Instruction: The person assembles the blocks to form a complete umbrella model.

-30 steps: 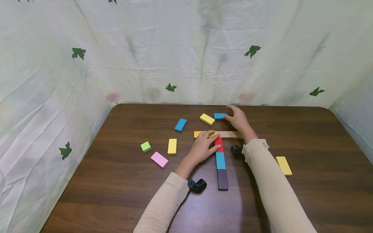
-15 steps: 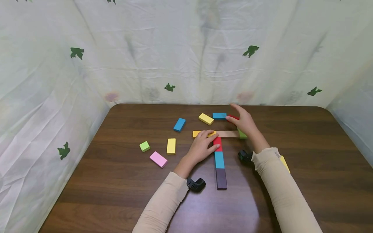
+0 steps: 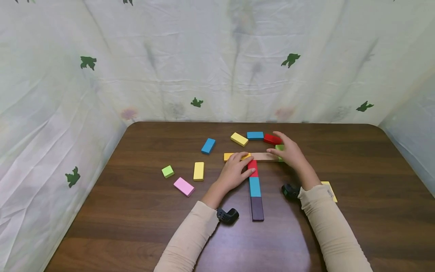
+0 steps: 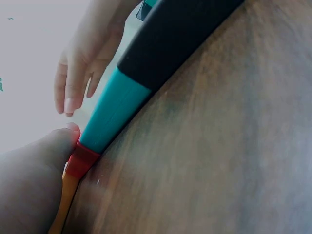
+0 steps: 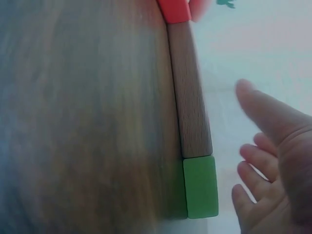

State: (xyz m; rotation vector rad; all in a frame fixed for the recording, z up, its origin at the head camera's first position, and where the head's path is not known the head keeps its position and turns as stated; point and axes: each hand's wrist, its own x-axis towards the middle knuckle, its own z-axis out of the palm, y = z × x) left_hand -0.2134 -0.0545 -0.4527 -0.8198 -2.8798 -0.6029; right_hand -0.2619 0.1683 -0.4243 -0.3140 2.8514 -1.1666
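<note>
My left hand (image 3: 233, 173) rests on the row of blocks, its fingers on an orange block (image 3: 228, 156) and its thumb at a red block (image 3: 253, 169). From there a teal block (image 3: 255, 187) and a dark purple block (image 3: 257, 209) run toward me. A plain wooden block (image 3: 263, 157) continues the crosswise row to the right, ending at a green block (image 5: 201, 187). Above that end hovers my right hand (image 3: 293, 154), fingers spread and holding nothing. Behind it, a second red block (image 3: 272, 139) touches a blue block (image 3: 255, 136) near the far edge.
Loose on the brown table (image 3: 129, 211) lie a yellow block (image 3: 239, 139), a blue block (image 3: 208, 146), another yellow block (image 3: 198, 171), a small lime block (image 3: 167, 172) and a pink block (image 3: 184, 187). One yellow block (image 3: 329, 190) is partly behind the right sleeve.
My right hand has left the far blue and red blocks and drawn back toward me and to the right, uncovering the red block and green pieces. The left hand has stayed put.
</note>
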